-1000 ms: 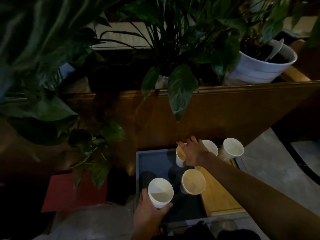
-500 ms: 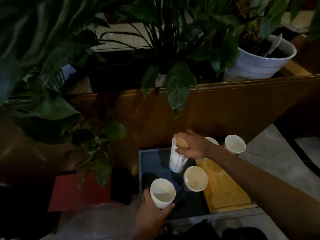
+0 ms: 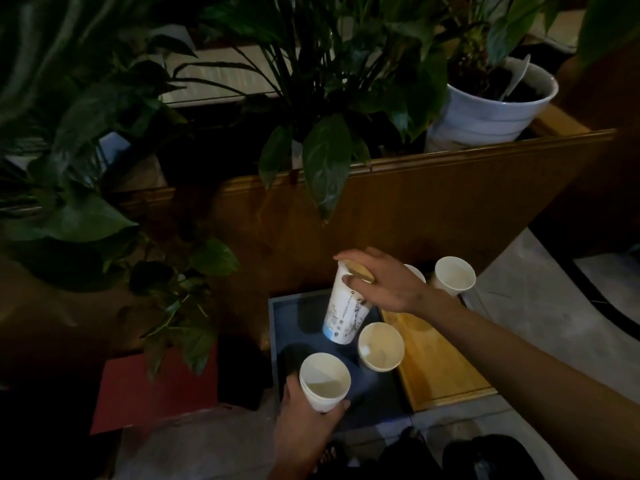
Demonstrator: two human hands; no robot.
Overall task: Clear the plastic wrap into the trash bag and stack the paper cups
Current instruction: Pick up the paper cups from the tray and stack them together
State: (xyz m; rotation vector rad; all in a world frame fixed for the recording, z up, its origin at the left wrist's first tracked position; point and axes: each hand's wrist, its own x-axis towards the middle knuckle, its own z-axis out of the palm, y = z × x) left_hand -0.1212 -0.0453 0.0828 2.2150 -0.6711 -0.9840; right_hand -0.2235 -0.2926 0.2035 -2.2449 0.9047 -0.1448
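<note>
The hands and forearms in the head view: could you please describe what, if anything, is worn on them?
Both are bare. The right hand and its long forearm show no sleeve, watch or glove. The left hand shows no ring or glove; its wrist runs out of frame in dim light.

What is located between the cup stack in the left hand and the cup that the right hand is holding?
In the head view, only bare dark tray lies between the stack in the left hand and the printed cup gripped by the right hand.
</note>
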